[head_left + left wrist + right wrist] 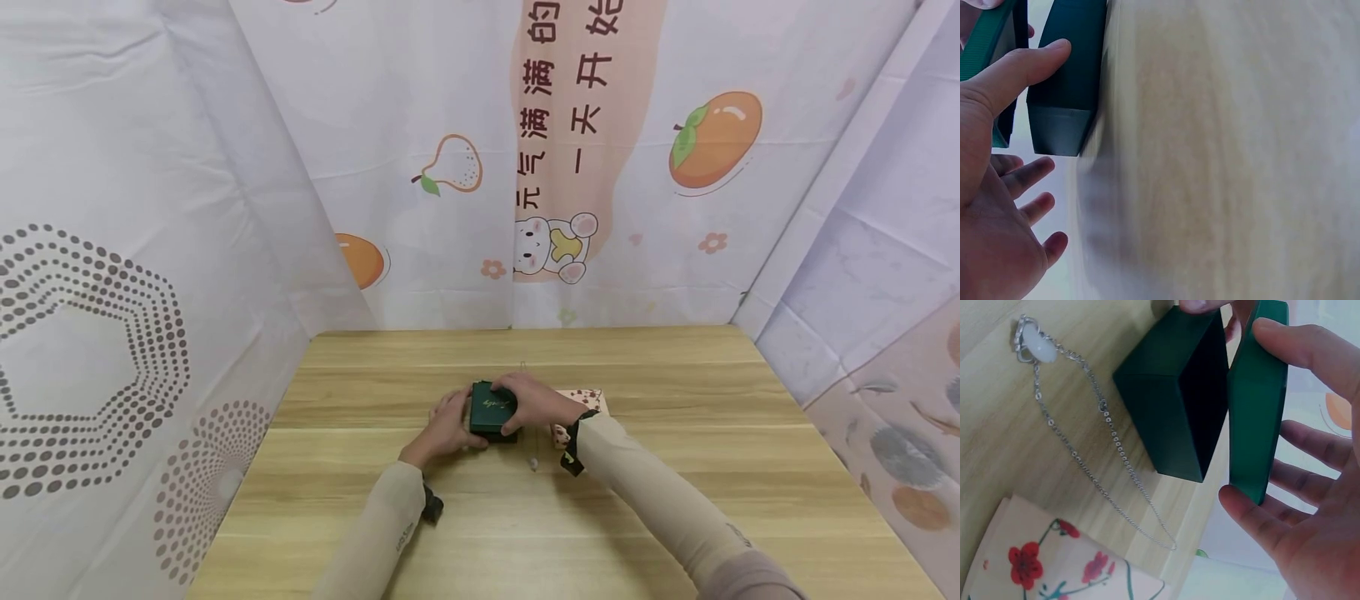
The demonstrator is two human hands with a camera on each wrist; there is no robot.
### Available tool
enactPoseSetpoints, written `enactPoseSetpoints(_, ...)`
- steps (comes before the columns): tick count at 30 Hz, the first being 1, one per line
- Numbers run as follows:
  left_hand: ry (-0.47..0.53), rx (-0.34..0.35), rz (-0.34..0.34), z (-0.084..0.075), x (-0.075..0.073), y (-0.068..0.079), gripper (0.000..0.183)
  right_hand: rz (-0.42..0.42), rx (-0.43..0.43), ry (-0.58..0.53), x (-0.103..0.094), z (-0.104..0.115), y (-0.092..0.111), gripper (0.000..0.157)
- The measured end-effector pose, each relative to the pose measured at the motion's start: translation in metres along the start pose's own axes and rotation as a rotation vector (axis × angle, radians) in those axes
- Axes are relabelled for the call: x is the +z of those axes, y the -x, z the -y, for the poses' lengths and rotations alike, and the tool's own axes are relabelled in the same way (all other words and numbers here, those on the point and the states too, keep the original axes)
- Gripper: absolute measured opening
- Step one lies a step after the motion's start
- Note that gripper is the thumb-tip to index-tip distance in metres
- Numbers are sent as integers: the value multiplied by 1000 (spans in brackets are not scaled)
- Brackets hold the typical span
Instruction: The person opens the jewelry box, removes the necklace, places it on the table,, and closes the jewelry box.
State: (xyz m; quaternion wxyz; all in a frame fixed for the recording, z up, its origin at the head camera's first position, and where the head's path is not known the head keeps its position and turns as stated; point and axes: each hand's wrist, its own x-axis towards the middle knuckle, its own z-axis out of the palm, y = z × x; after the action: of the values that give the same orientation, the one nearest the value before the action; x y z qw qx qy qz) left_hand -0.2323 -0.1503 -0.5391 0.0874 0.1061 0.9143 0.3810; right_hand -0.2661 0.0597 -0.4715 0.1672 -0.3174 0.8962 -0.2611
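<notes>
A dark green jewelry box stands on the table, its base (1157,419) resting on the wood. The lid (487,410), with gold lettering on top, is raised off the base; a gap shows between them in both wrist views. My right hand (538,402) grips the lid by its edges, thumb on one side and fingers on the other. At the base's left side is my left hand (444,427), its thumb pressed on the base wall and its fingers spread round the corner. Beside the box lies a silver chain necklace (1074,455) with a pale oval pendant (1040,349).
Partly under the right wrist in the head view is a cream piece with red flowers (1025,565), to the right of the necklace. The wood-grain table (420,550) is bounded by a printed curtain (442,275) at the back and hanging cloths at both sides.
</notes>
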Motion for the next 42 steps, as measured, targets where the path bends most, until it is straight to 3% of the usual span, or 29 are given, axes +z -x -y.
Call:
enactPoseSetpoints(13, 5, 37, 14, 2, 1, -1, 117, 0, 21, 77, 9, -5, -7, 72)
enactPoseSetpoints(27, 4, 51, 4, 1, 0, 0, 109, 11, 40, 79, 17, -7, -9, 73)
enactPoseSetpoints(34, 11, 38, 15, 1, -4, -2, 108, 21, 34, 93, 13, -3, -10, 73)
enactPoseSetpoints(42, -32, 21, 38, 3, 0, 0, 102, 38, 32, 115, 23, -7, -10, 73)
